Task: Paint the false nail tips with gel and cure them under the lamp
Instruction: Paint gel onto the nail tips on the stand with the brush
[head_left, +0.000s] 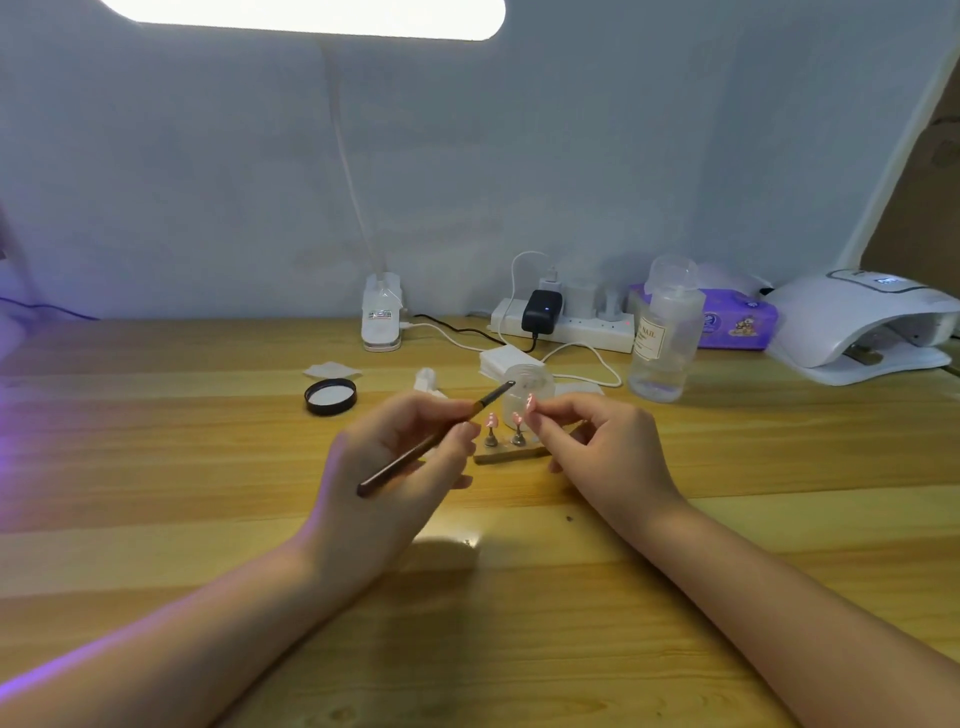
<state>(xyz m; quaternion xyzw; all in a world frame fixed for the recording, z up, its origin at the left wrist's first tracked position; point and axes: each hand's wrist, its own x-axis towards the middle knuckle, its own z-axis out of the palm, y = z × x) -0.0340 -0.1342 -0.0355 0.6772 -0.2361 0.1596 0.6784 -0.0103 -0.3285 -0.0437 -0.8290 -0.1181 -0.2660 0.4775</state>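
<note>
1. The left hand gripped a thin brush between thumb and curled fingers, with the bristle end angled up and away toward a clear gel jar.
2. The right hand pinched one pink false nail tip at its fingertips, raised just above the holder strip; its other fingers were curled.
3. Two more pink tips stood on small stands on that strip, between the two hands; that made three tips in view.
4. The wooden bench lay bare in front of both forearms and to the left of the left hand, giving open room there; its near edge was out of view.
5. Behind the hands lay one black jar lid, a stack of white wipes and one loose wipe.
6. Farther back stood one clear bottle, a power strip with several plugs, a purple tissue pack and a desk lamp base, all near the wall.
7. The white curing lamp sat at the bench's far right edge, well apart from the tips.
</note>
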